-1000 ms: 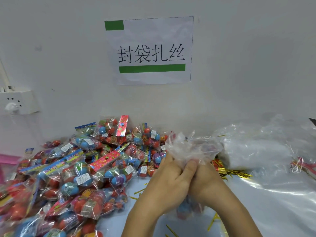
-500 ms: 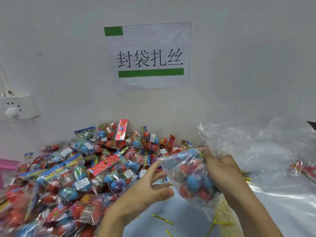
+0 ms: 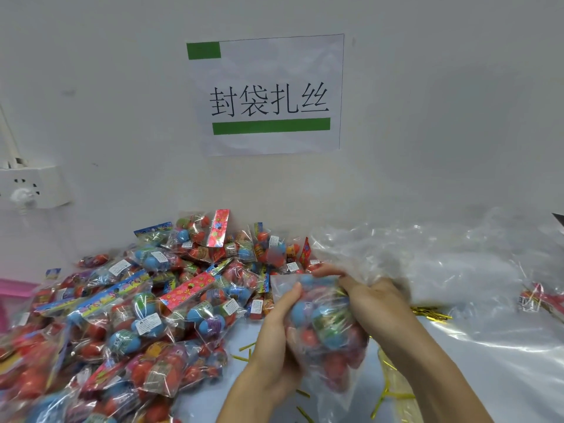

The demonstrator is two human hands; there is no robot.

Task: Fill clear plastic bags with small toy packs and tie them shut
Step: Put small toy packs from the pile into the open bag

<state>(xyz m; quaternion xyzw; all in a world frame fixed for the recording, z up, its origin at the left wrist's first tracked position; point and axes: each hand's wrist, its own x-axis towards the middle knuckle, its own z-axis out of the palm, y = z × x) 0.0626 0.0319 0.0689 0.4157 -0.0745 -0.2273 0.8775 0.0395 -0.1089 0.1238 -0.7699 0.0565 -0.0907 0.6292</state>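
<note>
Clear plastic bag (image 3: 328, 328) stuffed with red and blue toy packs sits at lower centre above the desk (image 3: 488, 377), gripped by left hand (image 3: 274, 340) and right hand (image 3: 374, 303) either side.

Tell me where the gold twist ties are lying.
In the head view, a bundle of gold twist ties lies on the table right of the right hand, against the clear plastic bags; loose ones lie scattered below.

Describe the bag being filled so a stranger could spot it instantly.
Start at the white wall sign with green bars and drop to the table. Below it, the left hand and right hand grip a clear bag of toy packs, the only bundle lifted off the loose pile.
</note>
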